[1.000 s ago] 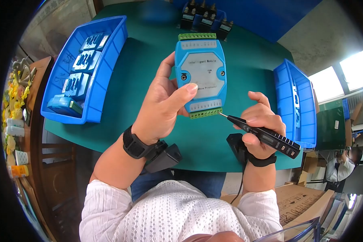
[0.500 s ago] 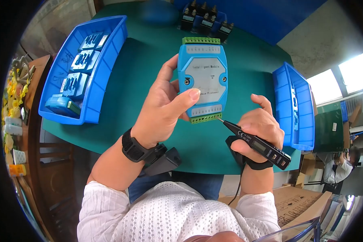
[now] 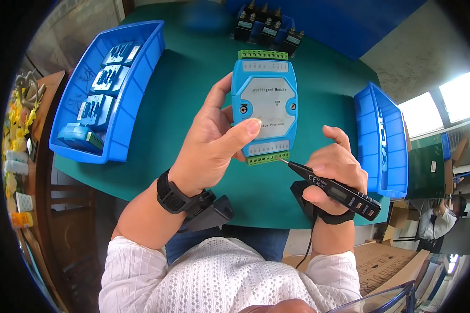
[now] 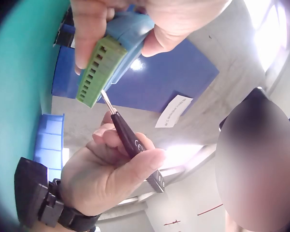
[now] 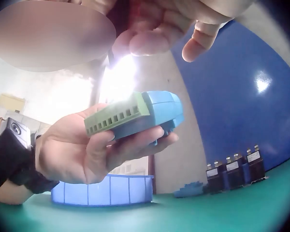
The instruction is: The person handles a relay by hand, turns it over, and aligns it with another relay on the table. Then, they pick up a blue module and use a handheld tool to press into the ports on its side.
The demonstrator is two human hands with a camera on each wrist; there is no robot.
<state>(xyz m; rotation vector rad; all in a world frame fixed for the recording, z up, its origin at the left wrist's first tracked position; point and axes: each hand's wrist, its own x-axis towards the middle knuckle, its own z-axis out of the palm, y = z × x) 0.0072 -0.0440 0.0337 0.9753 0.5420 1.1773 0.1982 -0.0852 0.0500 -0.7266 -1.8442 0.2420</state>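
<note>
My left hand (image 3: 209,133) holds a blue intelligent module (image 3: 269,99) upright in front of me, thumb on its grey label face. Green terminal blocks run along its top and bottom ends. My right hand (image 3: 337,167) grips a black voltage tester pen (image 3: 342,194) with a small display. The pen's metal tip is right at the lower green terminal block (image 3: 261,158), right of its middle. In the left wrist view, the tip meets the edge of the terminal block (image 4: 99,72). The right wrist view shows the left fingers under the module (image 5: 159,108).
At the left, a blue bin (image 3: 133,120) holds several similar modules (image 3: 96,109). Another blue bin (image 3: 389,151) stands at the right edge of the green table (image 3: 188,68). Black components with metal posts (image 3: 269,28) stand at the back. Cardboard (image 3: 386,263) lies below the table at the right.
The module has shifted slightly down and right in the head view. The pen's tip has moved left along the lower terminal block from its right end, and the right hand has lowered a little.
</note>
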